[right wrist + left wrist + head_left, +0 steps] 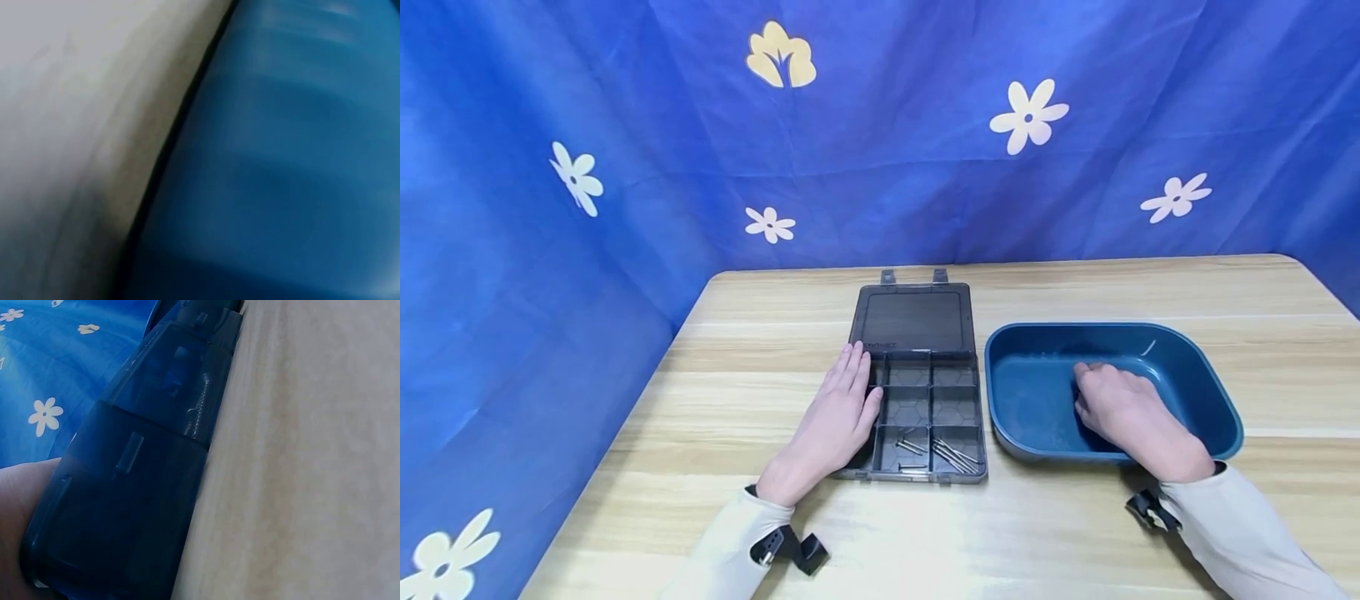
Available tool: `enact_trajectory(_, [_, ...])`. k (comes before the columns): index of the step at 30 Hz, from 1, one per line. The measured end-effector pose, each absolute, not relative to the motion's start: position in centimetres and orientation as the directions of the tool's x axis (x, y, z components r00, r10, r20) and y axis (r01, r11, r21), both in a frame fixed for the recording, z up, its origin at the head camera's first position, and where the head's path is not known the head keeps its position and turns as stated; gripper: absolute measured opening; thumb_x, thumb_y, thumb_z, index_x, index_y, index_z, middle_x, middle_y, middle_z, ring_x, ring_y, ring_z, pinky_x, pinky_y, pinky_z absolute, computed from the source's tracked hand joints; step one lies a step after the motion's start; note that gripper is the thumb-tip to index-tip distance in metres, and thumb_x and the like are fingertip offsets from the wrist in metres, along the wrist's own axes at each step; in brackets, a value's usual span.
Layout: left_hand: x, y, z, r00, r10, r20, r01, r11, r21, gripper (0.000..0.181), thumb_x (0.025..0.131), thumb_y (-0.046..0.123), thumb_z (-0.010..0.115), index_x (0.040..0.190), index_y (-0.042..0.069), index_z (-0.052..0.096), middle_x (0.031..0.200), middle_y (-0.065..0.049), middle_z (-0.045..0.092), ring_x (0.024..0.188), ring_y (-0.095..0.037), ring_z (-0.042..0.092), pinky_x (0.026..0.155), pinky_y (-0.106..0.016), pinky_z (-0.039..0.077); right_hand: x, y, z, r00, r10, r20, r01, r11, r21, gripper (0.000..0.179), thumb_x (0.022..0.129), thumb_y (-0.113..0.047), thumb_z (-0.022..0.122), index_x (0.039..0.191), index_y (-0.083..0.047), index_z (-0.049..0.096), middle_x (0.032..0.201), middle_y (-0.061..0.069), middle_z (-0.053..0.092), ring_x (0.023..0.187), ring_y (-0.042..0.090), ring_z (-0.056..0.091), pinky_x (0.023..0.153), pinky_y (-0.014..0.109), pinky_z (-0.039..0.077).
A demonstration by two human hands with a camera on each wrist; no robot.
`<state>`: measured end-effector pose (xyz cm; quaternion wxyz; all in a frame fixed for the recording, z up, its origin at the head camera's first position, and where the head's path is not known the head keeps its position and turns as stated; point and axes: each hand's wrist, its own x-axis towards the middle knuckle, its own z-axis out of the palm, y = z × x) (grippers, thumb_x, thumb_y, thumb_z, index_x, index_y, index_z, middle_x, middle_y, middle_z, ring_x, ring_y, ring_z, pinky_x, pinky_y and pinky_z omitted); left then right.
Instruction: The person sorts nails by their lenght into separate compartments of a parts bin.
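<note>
My left hand (842, 408) lies over the left column of a smoky grey compartment box (907, 406), fingers straight and pointing away from me. The box stands with its lid (913, 319) folded back. Several thin metal screws (953, 455) lie in its front right compartment, and a few more (912, 447) in the front middle one. Through the box's side, the left wrist view shows a threaded shank (199, 412). Down inside a blue basin (1030, 392) is my right hand (1120, 406), its fingers bent; the fingertips are hidden, so I cannot tell whether they hold anything.
The basin stands just right of the box on a light wood-grain table (715, 417). Behind and to the left hangs a blue cloth (880, 150) with pale flowers. Dark straps (786, 546) circle the wrists. Mostly the basin's outer wall (281, 156) fills the right wrist view.
</note>
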<state>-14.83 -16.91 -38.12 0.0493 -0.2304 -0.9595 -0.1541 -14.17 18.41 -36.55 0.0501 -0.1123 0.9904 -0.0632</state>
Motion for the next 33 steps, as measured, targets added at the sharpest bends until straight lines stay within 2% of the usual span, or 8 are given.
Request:
enact_trajectory(11, [-15.3, -16.8, -38.4, -0.893, 0.423, 0.157, 0.451, 0.849, 0.276, 0.056, 0.105, 0.028, 0.035, 0.144, -0.012, 0.031, 0.155, -0.026, 0.021, 0.146, -0.035, 0.014, 0.117, -0.047, 0.018, -14.8, 18.8, -36.5, -0.961, -0.247, -0.129, -0.227, 0.962, -0.153, 0.015, 0.087, -0.009, 0.065, 0.091, 0.001, 0.055, 0.071, 0.007, 0.052, 0.063, 0.024, 0.052, 0.056, 0.041, 0.049])
enact_trajectory(21, [-15.2, -16.9, -38.3, -0.893, 0.419, 0.163, 0.449, 0.850, 0.276, 0.057, 0.105, 0.028, 0.035, 0.144, -0.013, 0.031, 0.155, -0.026, 0.020, 0.145, -0.036, 0.016, 0.118, -0.047, 0.017, -15.1, 18.5, -36.1, -0.962, -0.229, -0.150, -0.210, 0.969, -0.132, 0.014, 0.087, -0.012, 0.065, 0.088, -0.002, 0.055, 0.072, 0.008, 0.054, 0.066, 0.026, 0.056, 0.054, 0.045, 0.049])
enact_trajectory(33, [-15.1, -16.9, -38.2, -0.895, 0.420, 0.152, 0.447, 0.853, 0.271, 0.056, 0.105, 0.028, 0.035, 0.144, -0.012, 0.031, 0.155, -0.026, 0.020, 0.145, -0.036, 0.017, 0.117, -0.047, 0.019, -14.6, 18.8, -35.3, -0.961, -0.274, -0.041, -0.261, 0.944, -0.201, 0.011, 0.088, -0.009, 0.065, 0.084, -0.003, 0.056, 0.068, 0.004, 0.050, 0.058, 0.020, 0.048, 0.048, 0.034, 0.042])
